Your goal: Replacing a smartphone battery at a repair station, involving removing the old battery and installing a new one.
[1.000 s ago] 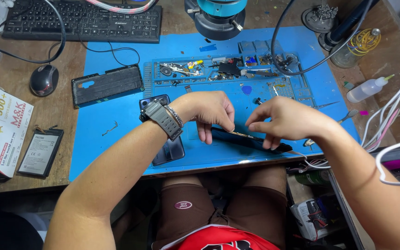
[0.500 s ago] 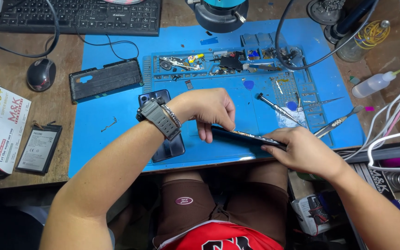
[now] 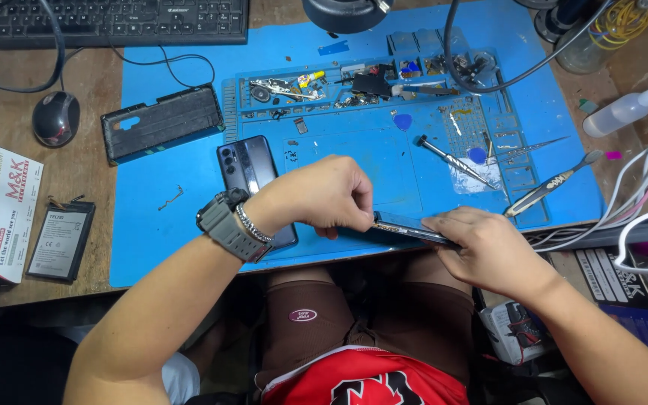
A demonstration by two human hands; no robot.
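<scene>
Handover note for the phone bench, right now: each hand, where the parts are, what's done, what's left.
Left hand: grip closed on one end of the thin dark phone at the near edge of the blue mat.
Right hand: fingers pressing on its other end.
Parts: dark phone back lies just behind the left wrist; black case at mat's left; battery off the mat on the wooden desk; screwdriver and tweezers lie loose to the right.
Done: phone looks opened, case off.
Left: cannot tell from this view; tools untouched at present.
</scene>
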